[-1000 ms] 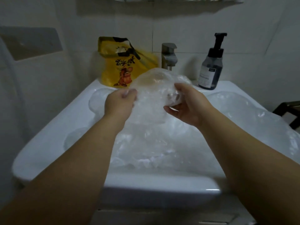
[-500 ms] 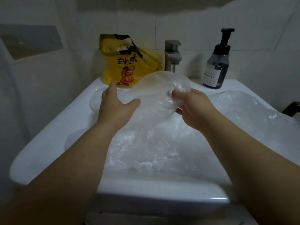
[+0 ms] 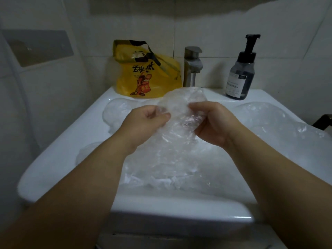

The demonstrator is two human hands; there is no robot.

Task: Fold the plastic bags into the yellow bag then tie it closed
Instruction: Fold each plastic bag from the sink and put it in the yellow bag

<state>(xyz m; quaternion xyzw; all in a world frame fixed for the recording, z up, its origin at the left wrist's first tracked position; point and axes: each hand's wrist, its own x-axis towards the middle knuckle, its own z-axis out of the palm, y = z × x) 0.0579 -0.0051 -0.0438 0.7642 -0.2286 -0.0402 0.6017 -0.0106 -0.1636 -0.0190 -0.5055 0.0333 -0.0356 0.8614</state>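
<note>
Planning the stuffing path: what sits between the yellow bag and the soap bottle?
Head view: the metal faucet stands between the yellow bag and the soap bottle.

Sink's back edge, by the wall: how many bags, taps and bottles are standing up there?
Yellow plastic bag with a cartoon print: 1
Grey metal tap: 1
Dark pump bottle with a black top: 1
Total: 3
</note>
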